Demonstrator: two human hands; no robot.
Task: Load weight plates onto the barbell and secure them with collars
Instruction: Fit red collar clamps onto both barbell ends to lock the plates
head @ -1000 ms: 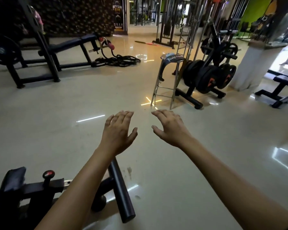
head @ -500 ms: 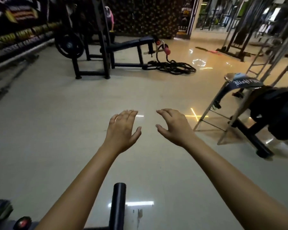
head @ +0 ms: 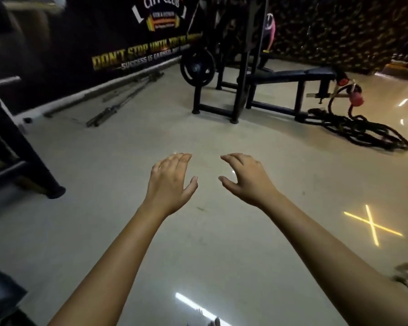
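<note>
My left hand (head: 172,182) and my right hand (head: 246,178) are stretched out in front of me over bare floor, fingers spread, holding nothing. A black weight plate (head: 197,67) hangs on the left post of a bench rack (head: 243,74) far ahead. Several bare barbells (head: 125,97) lie on the floor along the dark wall at the back left. No collar is visible.
A black machine frame (head: 17,158) stands at the left edge. A coiled battle rope (head: 360,131) lies on the floor right of the flat bench (head: 292,75). A yellow cross of light (head: 371,225) marks the floor at the right.
My view has swung left: the plate tree and the stool at the right have left the frame, and the bench rack and wall barbells have come nearer the centre. Both hands stay open.
</note>
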